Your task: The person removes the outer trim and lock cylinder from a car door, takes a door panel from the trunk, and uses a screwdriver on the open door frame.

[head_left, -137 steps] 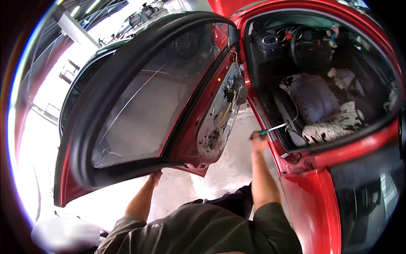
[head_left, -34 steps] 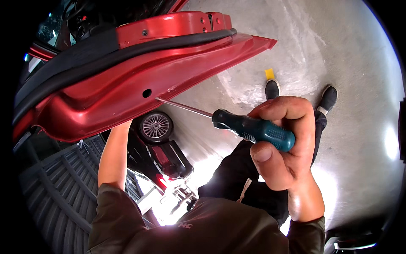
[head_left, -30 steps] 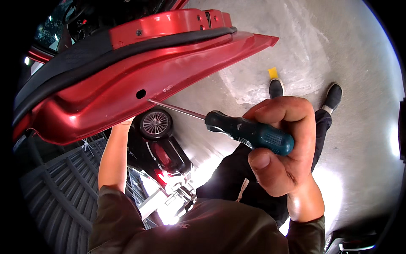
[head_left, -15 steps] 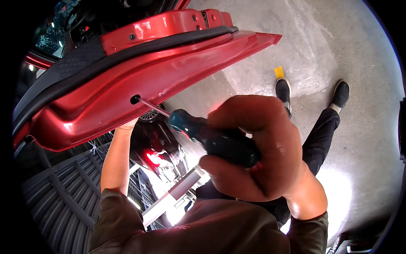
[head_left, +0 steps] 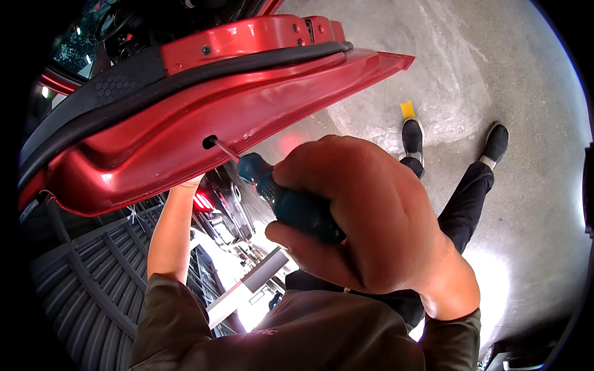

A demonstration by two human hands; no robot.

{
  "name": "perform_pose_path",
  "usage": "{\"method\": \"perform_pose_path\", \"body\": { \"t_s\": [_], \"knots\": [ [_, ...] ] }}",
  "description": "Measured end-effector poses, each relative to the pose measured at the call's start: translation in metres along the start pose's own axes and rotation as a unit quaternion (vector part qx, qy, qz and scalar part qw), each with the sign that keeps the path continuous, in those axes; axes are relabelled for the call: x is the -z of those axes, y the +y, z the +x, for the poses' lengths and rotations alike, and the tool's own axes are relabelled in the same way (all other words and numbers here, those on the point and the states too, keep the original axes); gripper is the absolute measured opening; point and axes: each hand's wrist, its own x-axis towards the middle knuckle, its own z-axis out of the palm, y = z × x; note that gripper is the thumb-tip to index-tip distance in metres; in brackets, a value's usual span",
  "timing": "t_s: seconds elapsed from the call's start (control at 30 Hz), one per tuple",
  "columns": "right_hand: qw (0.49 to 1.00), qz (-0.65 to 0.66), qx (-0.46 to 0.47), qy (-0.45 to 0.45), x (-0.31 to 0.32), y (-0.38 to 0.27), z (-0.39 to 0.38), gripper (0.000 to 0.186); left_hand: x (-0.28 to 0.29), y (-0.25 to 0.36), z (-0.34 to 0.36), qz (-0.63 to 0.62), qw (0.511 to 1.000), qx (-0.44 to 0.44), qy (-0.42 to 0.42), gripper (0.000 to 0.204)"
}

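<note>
My right hand (head_left: 371, 210) is closed around the dark teal handle of a screwdriver (head_left: 297, 207). Its thin shaft slants up and left into a dark oval hole in the edge of a red car door (head_left: 167, 142). The tip is hidden inside the hole. My left arm reaches up behind the door's lower edge, where only the base of my left hand (head_left: 193, 181) shows. Its fingers are hidden by the door panel. A black rubber seal (head_left: 247, 60) runs along the door above the hole.
A small yellow piece (head_left: 406, 109) lies on the concrete floor (head_left: 526, 93) by the toe of one dark shoe (head_left: 413, 136). Behind the door stands a dark car with a lit red tail light (head_left: 202, 201). The car's interior shows at the upper left.
My right hand and the screwdriver have moved left and slightly up, with more of the shaft inside the hole. The door appears shifted slightly right in the view.
</note>
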Motion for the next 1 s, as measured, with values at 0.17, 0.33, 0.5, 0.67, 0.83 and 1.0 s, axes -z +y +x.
{"method": "perform_pose_path", "body": {
  "t_s": [0.17,0.33,0.5,0.67,0.83,1.0],
  "knots": [
    [0.998,-0.008,0.059,0.018,0.002,0.007,0.007,0.049,0.004,0.002,-0.004,0.015,1.0,-0.002,0.006,0.072],
    [0.999,-0.028,0.037,0.014,0.011,0.001,0.005,0.05,-0.001,0.0,0.001,0.021,1.0,-0.009,0.001,0.07],
    [0.998,-0.051,0.029,0.026,0.006,0.001,-0.002,0.052,0.0,-0.003,0.002,0.034,0.999,-0.016,0.001,0.068],
    [0.998,-0.045,0.015,0.046,0.003,-0.003,-0.004,0.054,0.002,-0.006,0.002,0.044,0.999,-0.027,0.003,0.066],
    [0.998,-0.06,-0.01,0.036,0.0,-0.002,-0.005,0.055,-0.001,-0.005,0.005,0.059,0.997,-0.041,0.005,0.064],
    [0.996,-0.069,0.051,0.038,0.0,0.006,0.005,0.055,-0.006,-0.004,0.004,0.078,0.996,-0.052,0.009,0.062]
  ]
}}
